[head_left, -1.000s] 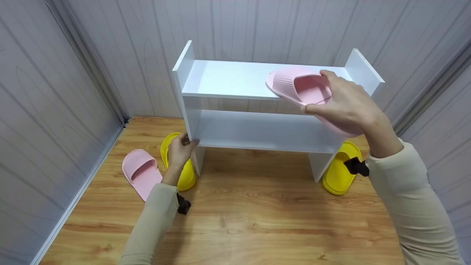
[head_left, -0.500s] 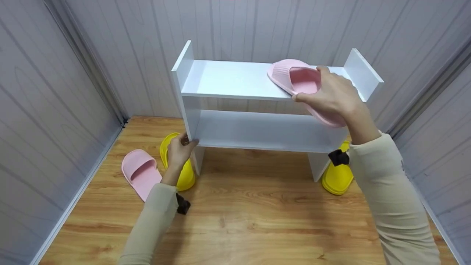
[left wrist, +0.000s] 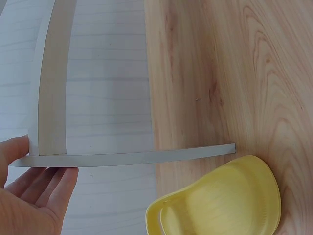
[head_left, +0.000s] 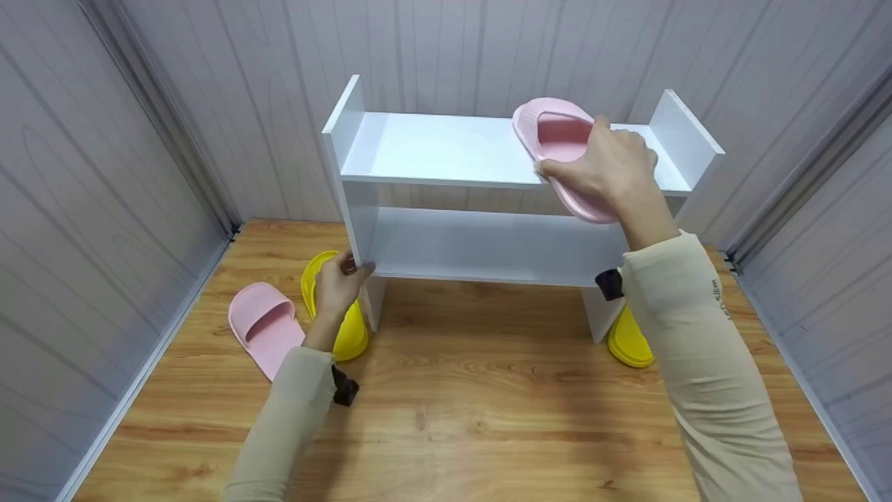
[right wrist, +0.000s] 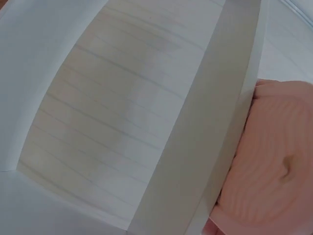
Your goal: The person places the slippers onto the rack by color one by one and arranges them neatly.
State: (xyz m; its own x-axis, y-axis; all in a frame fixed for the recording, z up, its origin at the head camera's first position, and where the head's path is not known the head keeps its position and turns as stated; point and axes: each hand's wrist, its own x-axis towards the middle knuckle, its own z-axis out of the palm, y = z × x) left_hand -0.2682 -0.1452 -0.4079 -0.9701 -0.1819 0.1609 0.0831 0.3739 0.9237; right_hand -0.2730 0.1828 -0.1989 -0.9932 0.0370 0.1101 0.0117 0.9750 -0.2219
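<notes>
A pink slipper (head_left: pixel 561 136) is at the right part of the white rack's top shelf (head_left: pixel 439 150), its toe toward the back wall and its heel jutting past the front edge. My right hand (head_left: pixel 610 164) grips it across the middle, thumb on the left side and fingers on the right. In the right wrist view the slipper's ribbed sole (right wrist: pixel 274 156) shows beside the shelf edge. My left hand (head_left: pixel 339 286) pinches the rack's left side panel (left wrist: pixel 122 159) near the lower shelf, thumb inside and fingers outside.
On the floor to the left lies another pink slipper (head_left: pixel 265 324). A yellow slipper (head_left: pixel 352 335) is beside the rack's left panel, partly behind my left hand; more yellow footwear (head_left: pixel 629 341) shows at the right panel. Panelled walls (head_left: pixel 446 56) surround the rack.
My right hand has moved left and back with the pink slipper, and its toe has turned from leftward toward the back wall. My left hand stays on the side panel.
</notes>
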